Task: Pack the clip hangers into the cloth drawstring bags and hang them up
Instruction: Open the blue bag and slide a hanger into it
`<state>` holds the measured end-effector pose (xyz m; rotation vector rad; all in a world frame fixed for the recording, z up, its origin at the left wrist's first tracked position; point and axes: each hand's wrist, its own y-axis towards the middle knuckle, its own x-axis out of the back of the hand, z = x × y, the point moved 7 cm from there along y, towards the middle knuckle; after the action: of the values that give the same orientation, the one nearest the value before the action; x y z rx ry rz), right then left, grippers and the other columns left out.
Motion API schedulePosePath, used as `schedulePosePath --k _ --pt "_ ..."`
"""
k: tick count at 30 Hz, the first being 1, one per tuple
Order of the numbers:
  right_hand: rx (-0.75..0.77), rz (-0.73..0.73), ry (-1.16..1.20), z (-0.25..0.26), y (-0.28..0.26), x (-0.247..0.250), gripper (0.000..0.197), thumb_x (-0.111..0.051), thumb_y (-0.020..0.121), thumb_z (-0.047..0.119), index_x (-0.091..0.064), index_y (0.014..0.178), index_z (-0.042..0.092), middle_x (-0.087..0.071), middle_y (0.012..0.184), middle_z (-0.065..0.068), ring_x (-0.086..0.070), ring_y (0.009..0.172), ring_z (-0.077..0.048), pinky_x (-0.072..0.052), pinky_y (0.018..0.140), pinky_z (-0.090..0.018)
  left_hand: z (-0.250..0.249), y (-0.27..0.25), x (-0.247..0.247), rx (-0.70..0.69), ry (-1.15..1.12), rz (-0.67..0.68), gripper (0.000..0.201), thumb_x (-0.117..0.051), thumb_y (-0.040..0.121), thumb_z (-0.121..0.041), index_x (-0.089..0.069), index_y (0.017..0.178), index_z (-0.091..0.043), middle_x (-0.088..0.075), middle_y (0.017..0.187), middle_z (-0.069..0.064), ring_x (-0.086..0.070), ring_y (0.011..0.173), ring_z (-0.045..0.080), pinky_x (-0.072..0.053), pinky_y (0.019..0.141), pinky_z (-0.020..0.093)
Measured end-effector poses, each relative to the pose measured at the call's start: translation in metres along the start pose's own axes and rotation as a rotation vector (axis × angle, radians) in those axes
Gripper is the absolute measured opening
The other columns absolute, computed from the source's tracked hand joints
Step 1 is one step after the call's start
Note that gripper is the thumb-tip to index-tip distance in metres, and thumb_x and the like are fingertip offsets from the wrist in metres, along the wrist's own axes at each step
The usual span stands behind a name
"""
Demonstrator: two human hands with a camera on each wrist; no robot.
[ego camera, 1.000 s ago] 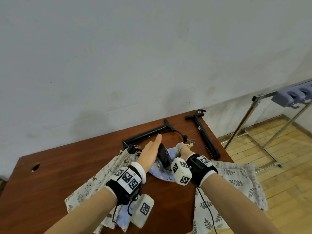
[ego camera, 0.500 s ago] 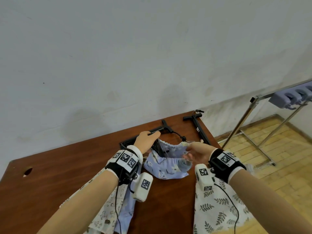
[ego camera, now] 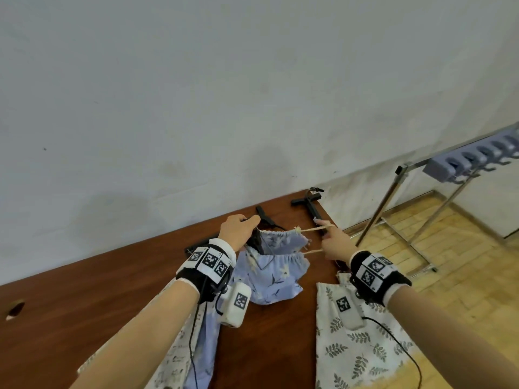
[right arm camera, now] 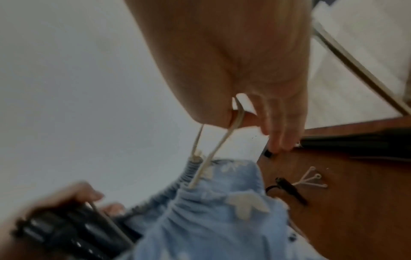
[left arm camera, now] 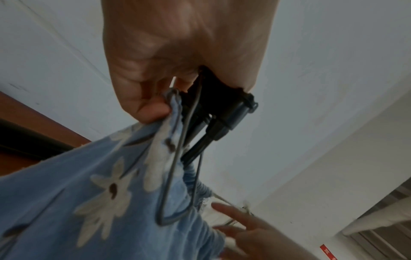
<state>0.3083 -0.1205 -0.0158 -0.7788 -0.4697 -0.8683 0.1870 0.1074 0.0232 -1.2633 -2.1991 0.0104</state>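
The blue floral drawstring bag (ego camera: pixel 273 265) is hanging above the wooden bench (ego camera: pixel 98 299), its gathered mouth stretching sideways between the two hands and its body drooping down toward the bench. The left hand (ego camera: pixel 238 233) is gripping the left end of the mouth with curled fingers (left arm camera: pixel 153 110), clamping black clip hangers (left arm camera: pixel 218 109) and a thin wire loop against the cloth, the hangers seemingly pointing down into the bag. The right hand (ego camera: pixel 335 245) is pinching the cream drawstring (ego camera: pixel 314 230) between thumb and forefinger, both strands running taut to the right, the other fingers (right arm camera: pixel 280 140) lying loosely extended.
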Motion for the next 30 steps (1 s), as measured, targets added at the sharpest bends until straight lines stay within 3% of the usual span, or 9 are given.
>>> schedulePosePath --k 3,7,12,14,17,20,22,27,30 --pt "0.026 -0.1 0.347 0.018 -0.011 0.018 0.039 -0.035 0.083 -0.016 -0.068 0.072 0.001 -0.07 0.084 -0.023 -0.066 0.071 -0.027 -0.059 0.069 -0.033 -0.002 0.002 -0.001 0.023 -0.011 -0.01 0.036 -0.056 0.087 -0.038 -0.042 0.067 -0.011 -0.045 0.061 0.005 -0.043 0.054 0.023 -0.041 0.057 0.033" --pt "0.225 -0.061 0.616 0.074 -0.045 0.048 0.04 -0.026 0.075 -0.02 -0.057 0.058 -0.001 -0.059 0.051 -0.009 -0.047 0.044 -0.017 -0.043 0.041 -0.019 0.0 0.009 0.005 0.053 -0.034 -0.032 0.04 -0.056 0.088 -0.039 -0.04 0.065 -0.012 -0.042 0.061 0.005 -0.04 0.054 0.023 -0.038 0.056 0.032" --pt "0.472 0.155 0.42 0.136 -0.072 0.027 0.034 -0.043 0.085 -0.01 -0.071 0.098 0.005 -0.069 0.078 -0.005 -0.047 0.047 -0.004 -0.036 0.044 -0.014 0.004 0.014 0.006 0.089 -0.046 -0.047 0.041 -0.055 0.089 -0.042 -0.041 0.064 -0.013 -0.049 0.069 0.009 -0.049 0.063 0.025 -0.046 0.058 0.033" --pt "0.51 0.184 0.121 0.143 -0.068 0.0 0.035 -0.06 0.089 0.011 -0.063 0.124 0.013 -0.07 0.109 0.001 -0.062 0.077 0.007 -0.047 0.07 -0.012 0.004 0.015 0.005 0.125 -0.064 -0.054 0.046 -0.048 0.091 -0.052 -0.049 0.067 -0.013 -0.056 0.073 0.01 -0.056 0.071 0.028 -0.051 0.065 0.034" --pt "0.563 0.186 -0.044 0.151 -0.051 -0.03 0.072 -0.07 0.086 0.034 -0.037 0.148 0.019 -0.056 0.136 0.005 -0.052 0.122 -0.007 -0.042 0.101 -0.023 0.012 0.022 -0.001 0.201 -0.201 0.01 0.066 -0.031 0.093 -0.064 -0.063 0.097 -0.007 -0.066 0.099 0.02 -0.065 0.094 0.035 -0.054 0.087 0.045" --pt "0.576 0.159 -0.06 0.168 -0.038 -0.047 0.059 -0.066 0.09 0.036 -0.046 0.143 0.019 -0.064 0.108 0.008 -0.059 0.097 -0.007 -0.043 0.08 -0.011 0.022 0.017 -0.016 0.328 -0.701 0.18 0.061 -0.025 0.098 -0.058 -0.058 0.116 -0.009 -0.065 0.111 0.02 -0.062 0.105 0.036 -0.052 0.089 0.048" --pt "0.591 0.169 -0.104 0.176 -0.028 -0.056 0.046 -0.067 0.088 0.037 -0.064 0.127 0.013 -0.07 0.114 -0.004 -0.064 0.104 -0.017 -0.049 0.091 -0.023 0.028 0.013 -0.009 0.351 -0.819 0.161 0.04 -0.029 0.102 -0.035 -0.059 0.103 -0.008 -0.065 0.096 0.017 -0.062 0.089 0.031 -0.052 0.076 0.04" --pt "0.484 0.126 0.042 0.163 -0.002 -0.04 0.036 -0.072 0.086 0.028 -0.069 0.116 0.009 -0.068 0.119 -0.007 -0.061 0.112 -0.015 -0.045 0.091 -0.021 0.059 0.012 0.028 0.355 -0.504 0.047 0.017 -0.052 0.083 0.002 -0.045 0.068 -0.003 -0.036 0.056 0.007 -0.033 0.044 0.017 -0.04 0.048 0.026" --pt "0.426 0.1 0.147 0.151 0.006 -0.03 0.032 -0.071 0.086 0.028 -0.07 0.111 0.008 -0.069 0.113 -0.006 -0.062 0.11 -0.018 -0.049 0.079 -0.022 0.073 0.016 0.04 0.311 -0.203 0.029 0.019 -0.057 0.083 0.006 -0.05 0.067 -0.003 -0.047 0.058 0.009 -0.05 0.05 0.016 -0.054 0.06 0.031"
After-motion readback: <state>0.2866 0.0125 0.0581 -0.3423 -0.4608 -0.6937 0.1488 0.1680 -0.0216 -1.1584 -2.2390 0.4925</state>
